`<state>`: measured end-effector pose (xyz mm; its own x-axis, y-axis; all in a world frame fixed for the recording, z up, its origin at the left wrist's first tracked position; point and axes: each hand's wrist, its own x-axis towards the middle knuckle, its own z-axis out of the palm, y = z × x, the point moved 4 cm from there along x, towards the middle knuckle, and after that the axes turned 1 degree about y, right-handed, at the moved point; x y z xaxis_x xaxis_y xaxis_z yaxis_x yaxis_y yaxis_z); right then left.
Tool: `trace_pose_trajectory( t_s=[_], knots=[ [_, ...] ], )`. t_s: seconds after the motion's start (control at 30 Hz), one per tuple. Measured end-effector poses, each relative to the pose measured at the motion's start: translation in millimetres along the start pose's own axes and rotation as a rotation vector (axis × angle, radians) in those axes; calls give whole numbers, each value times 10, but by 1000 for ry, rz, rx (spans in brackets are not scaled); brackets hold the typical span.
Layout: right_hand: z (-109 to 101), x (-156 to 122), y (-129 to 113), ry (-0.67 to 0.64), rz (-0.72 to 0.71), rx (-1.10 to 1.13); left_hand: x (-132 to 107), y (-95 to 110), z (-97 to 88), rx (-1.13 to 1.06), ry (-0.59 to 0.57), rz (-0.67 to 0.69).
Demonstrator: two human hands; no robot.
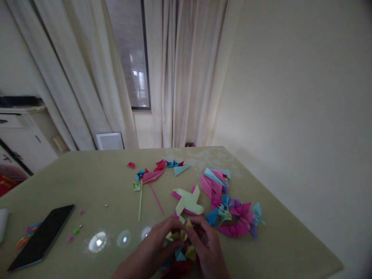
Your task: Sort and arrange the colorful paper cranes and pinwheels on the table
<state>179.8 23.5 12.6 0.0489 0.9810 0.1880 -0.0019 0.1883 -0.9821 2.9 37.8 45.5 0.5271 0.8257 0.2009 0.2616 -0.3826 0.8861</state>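
Near the table's front edge, my left hand (164,242) and my right hand (205,240) pinch a small folded piece of yellow paper (182,235) between them. My fingers cover much of it. Directly below my hands lie more folded papers, among them a light blue piece (180,254) and a dark red one (177,268), partly hidden. Just beyond my fingertips rests a paper pinwheel (188,201) in pale green and pink. To the right of my right hand sits a pile of folded paper flowers and shapes (242,215) in pink, blue and purple.
A black tablet (43,236) lies at the left, beside small colourful pieces (24,240). Toward the back are a green stick (141,201), a pink stick (157,199), a pink paper cone (153,176) and a light blue one (181,169). A wall borders the table's right side.
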Motion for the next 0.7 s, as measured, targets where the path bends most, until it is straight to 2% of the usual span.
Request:
trace_pose_trajectory(
  t_s=[0.07, 0.13, 0.2, 0.27, 0.37, 0.47, 0.6, 0.7],
  knots=[
    [-67, 21, -31, 54, -35, -31, 106, -126, -131, 38, 99, -12],
    [-142, 0, -17, 85, -88, -105, 260, -399, -385, 138, 294, -43],
    [-218, -49, 33, 90, -145, -225, 397, -728, -691, 353, 530, -62],
    [-312, -114, 106, 114, -198, -340, 482, -1065, -952, 655, 668, -151],
    [-471, -218, 223, 160, -271, -450, 480, -1523, -1208, 907, 652, -405],
    [-582, -292, 302, 151, -290, -509, 415, -1748, -1323, 920, 562, -455],
    [-593, -318, 232, 186, -301, -488, 362, -1764, -1455, 867, 559, -433],
    [-456, -273, 115, 185, -293, -429, 339, -1621, -1490, 829, 604, -414]
  ],
)
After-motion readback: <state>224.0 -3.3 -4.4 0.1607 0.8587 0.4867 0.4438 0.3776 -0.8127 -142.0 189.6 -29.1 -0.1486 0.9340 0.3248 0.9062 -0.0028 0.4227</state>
